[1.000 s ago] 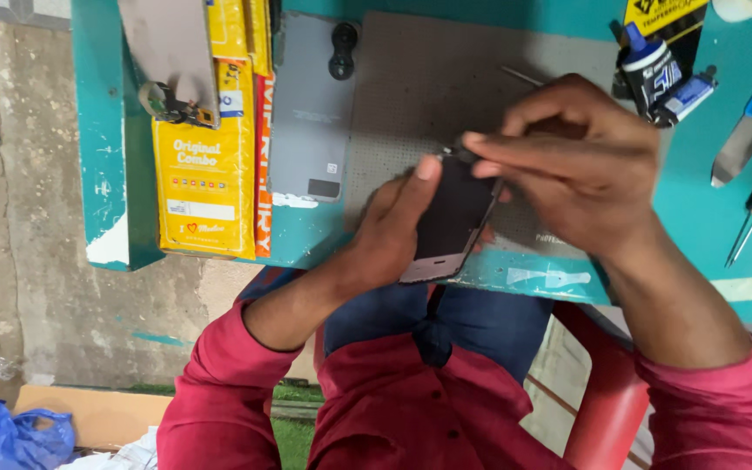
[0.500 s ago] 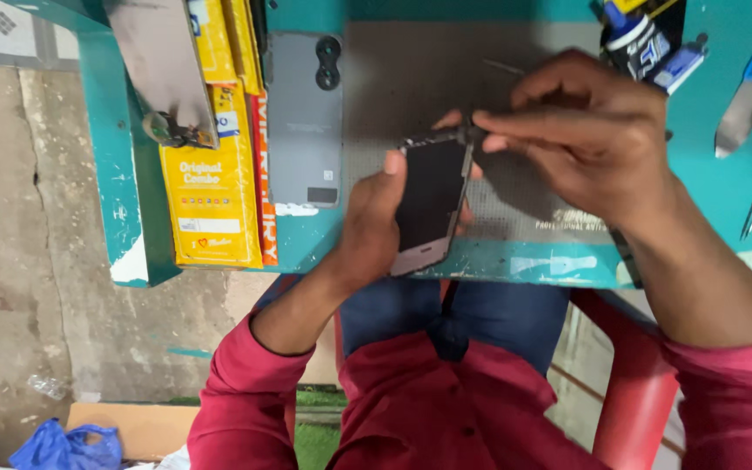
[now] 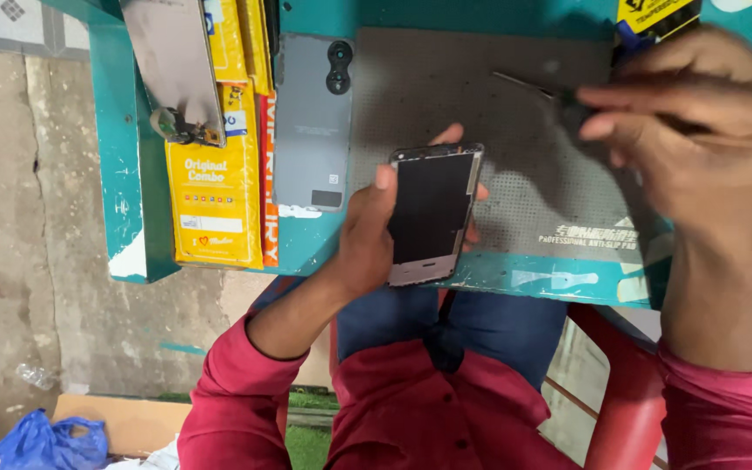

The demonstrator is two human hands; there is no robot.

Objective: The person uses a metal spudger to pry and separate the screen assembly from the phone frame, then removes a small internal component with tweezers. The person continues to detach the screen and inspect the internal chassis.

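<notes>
Two hands busy over mat [image 3: 515, 165].
Left hand [image 3: 367, 239] gripping phone [image 3: 433, 213] at mat's near edge; right hand [image 3: 689, 122] pinching tool [image 3: 528, 84] above mat. Next: needs tip on phone.

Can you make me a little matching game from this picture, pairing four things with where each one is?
Things:
1. dark-screened phone
2. thin tool
3. grey back cover
4. yellow box

Places:
A. lying flat between the yellow box and the grey mat
B. in the left hand
C. near the table's left edge
D. in the right hand

Pairs: 1-B, 2-D, 3-A, 4-C
</notes>
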